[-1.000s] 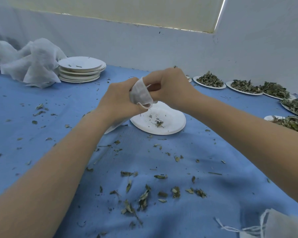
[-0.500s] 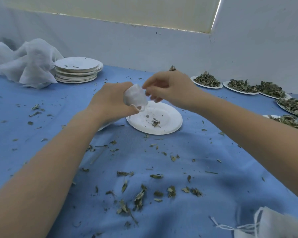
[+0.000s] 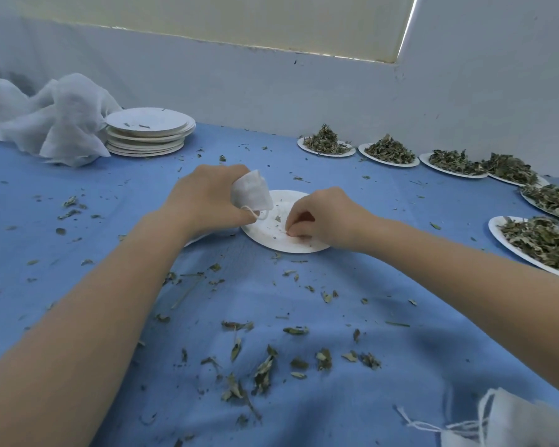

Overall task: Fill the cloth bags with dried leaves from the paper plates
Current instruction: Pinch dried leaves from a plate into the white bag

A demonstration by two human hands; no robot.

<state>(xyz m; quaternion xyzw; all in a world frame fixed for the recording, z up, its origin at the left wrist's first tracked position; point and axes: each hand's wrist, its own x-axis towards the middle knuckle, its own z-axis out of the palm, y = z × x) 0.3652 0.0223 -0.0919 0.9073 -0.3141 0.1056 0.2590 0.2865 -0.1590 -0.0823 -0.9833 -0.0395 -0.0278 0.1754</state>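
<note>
Small white cloth bag (image 3: 251, 195) held up in the left hand (image 3: 207, 198), fingers curled round it, just above the far left edge of a paper plate (image 3: 288, 245). Drawstring loop hangs from the bag's lower edge. The bag looks plump; its contents are not visible.

Right hand (image 3: 328, 219) rests on the same plate, fingertips drawn together in a pinch against the plate surface. What they pinch is too small to make out. Plate carries only a few leaf crumbs (image 3: 277, 218).

Both forearms reach in from the near edge over a blue cloth (image 3: 400, 366) covering the table. Loose dried leaves (image 3: 265, 366) lie scattered on the cloth, thickest in front of the plate.

To the right, a curved row of 6 plates heaped with dried leaves (image 3: 389, 150) runs along the wall and round toward the near right.

Far left: a stack of used paper plates (image 3: 149, 133), and beside it, touching, a crumpled heap of white gauze (image 3: 52, 121).

Near right corner: another cloth bag (image 3: 510, 424) lies flat on the blue cloth, strings trailing left.
</note>
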